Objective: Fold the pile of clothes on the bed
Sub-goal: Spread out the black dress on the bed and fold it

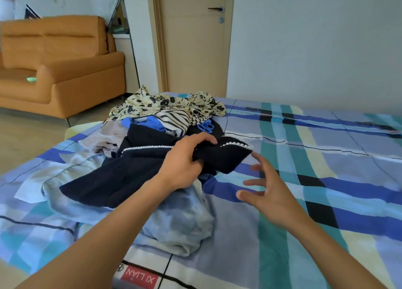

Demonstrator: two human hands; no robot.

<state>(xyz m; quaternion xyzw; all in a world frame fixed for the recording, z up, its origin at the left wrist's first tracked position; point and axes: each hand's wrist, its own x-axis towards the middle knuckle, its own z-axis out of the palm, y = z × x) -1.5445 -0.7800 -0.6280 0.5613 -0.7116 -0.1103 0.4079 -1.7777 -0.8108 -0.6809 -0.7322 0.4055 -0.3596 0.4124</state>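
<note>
A pile of clothes (165, 119) lies on the left half of the bed (326, 180). On top at the front is a dark navy garment with a white pearl trim (121, 175). My left hand (185, 160) grips a fold of this garment near its trimmed edge. My right hand (265, 188) hovers just right of the garment's corner, fingers spread and holding nothing. Behind lie a cream floral piece (156, 104), a striped top (176, 119) and a bright blue item (152, 123). A pale blue crumpled garment (180, 221) lies under my left forearm.
The bed carries a blue, teal and black plaid sheet, its right half bare of clothes. An orange sofa (58, 67) stands at the back left on a light floor. A beige door (195, 38) and a white wall lie behind the bed.
</note>
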